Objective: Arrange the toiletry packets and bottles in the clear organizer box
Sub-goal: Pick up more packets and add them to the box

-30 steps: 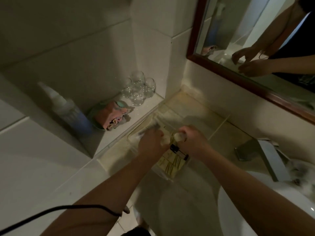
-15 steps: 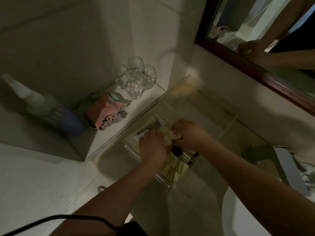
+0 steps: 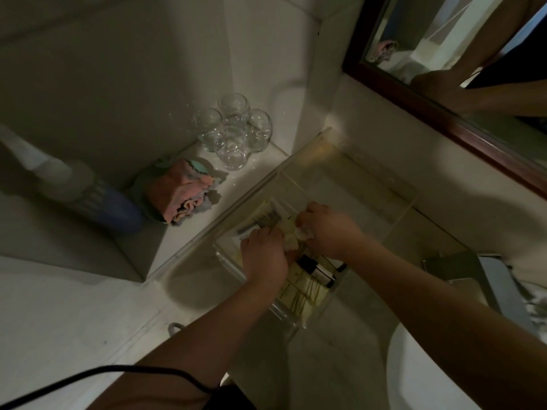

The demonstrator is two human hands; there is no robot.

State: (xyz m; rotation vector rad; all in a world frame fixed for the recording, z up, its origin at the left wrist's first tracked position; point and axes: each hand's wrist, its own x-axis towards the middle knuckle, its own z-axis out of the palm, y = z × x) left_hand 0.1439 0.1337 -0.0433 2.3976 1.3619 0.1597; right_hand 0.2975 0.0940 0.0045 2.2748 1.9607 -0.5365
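Note:
The clear organizer box stands on the counter under the mirror. Inside it lie pale packets with dark stripes at the near end, more packets at the far end, and small bottles with black caps. My left hand reaches into the box, fingers curled on a small pale item. My right hand is beside it in the box and pinches a small whitish item. What these items are is too dim to tell.
A shelf on the left carries several clear glasses, a folded pink cloth and a blue spray bottle. A dark-framed mirror hangs at the upper right. A metal faucet and white basin lie at the right.
The view has tilted and moved closer, so the box's far compartments show. Both hands stay together inside the box, working on the small pale items.

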